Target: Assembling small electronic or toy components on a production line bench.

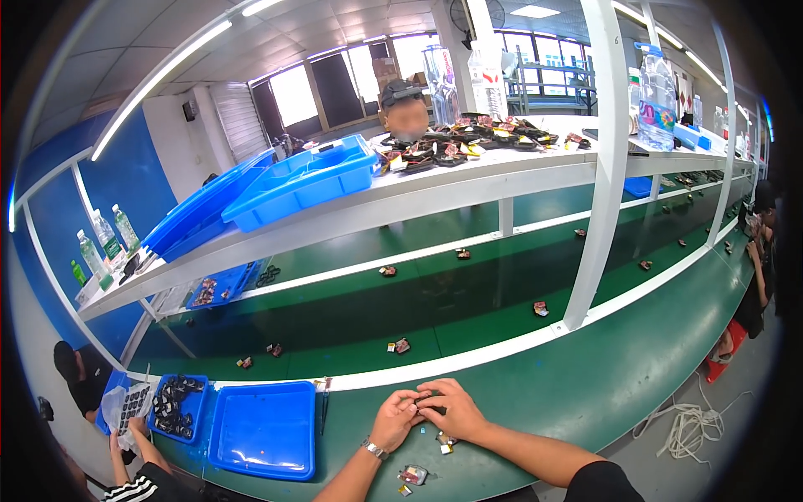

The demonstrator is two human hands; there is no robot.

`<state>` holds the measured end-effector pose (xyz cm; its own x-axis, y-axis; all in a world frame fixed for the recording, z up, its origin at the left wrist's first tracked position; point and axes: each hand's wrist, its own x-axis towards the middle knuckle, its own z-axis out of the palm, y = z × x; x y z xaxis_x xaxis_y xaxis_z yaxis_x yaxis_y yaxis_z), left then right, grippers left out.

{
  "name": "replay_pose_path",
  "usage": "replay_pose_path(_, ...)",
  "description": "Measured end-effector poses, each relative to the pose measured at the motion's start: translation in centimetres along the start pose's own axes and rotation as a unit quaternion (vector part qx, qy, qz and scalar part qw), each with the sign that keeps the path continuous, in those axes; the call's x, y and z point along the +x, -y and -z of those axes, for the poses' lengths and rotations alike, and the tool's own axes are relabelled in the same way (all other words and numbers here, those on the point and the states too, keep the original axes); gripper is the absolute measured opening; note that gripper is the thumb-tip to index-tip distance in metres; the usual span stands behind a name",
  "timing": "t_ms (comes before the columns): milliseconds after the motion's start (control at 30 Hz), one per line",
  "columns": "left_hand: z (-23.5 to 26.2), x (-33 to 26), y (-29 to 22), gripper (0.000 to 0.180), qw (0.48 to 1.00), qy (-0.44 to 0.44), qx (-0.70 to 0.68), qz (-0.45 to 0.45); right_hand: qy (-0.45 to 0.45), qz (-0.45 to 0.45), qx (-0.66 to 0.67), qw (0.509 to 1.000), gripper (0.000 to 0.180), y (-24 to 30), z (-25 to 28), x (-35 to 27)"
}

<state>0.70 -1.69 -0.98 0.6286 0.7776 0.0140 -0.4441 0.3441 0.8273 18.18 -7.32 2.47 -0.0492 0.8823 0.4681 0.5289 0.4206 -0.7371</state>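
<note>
Close together above the green bench [535,393], my left hand [393,422] and my right hand [453,407] pinch a small black part [432,407] between their fingertips. Fingers cover most of it, so its exact kind does not show. Just under my right hand lies a small electronic piece [446,443] with yellow and white tabs. Nearer to me, between my forearms, rests a grey and reddish piece [412,474] with a similar tab. A metal-band watch [375,449] is on my left wrist.
Left of my hands stands a shallow blue tray [219,431]; another blue tray [201,422] beside it holds black parts [174,406]. A co-worker's hands [125,435] hold a sheet of dark pieces [134,404]. Beyond a white rail, small parts [400,345] sit on a green conveyor. A white post [595,226] rises at right.
</note>
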Motion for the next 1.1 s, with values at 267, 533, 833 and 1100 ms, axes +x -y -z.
replay_pose_path(267,0.1,-0.1,-0.4,0.022,1.000,0.011,0.013,-0.016,0.003,0.032,-0.019,0.999,0.019,0.3,0.3,0.2)
replay_pose_path(533,-0.3,0.1,0.2,0.021,1.000,-0.006,0.016,-0.018,0.002,0.011,0.004,1.000,0.018,-0.4,-0.3,0.1)
replay_pose_path(833,-1.1,0.0,-0.4,0.020,0.998,-0.053,0.020,-0.022,-0.008,0.075,-0.015,0.997,0.020,-0.3,-0.2,0.8)
replay_pose_path(1100,-0.4,0.3,-0.1,0.024,0.998,-0.066,0.008,-0.009,-0.053,0.105,-0.076,0.990,0.017,0.1,-0.2,0.7)
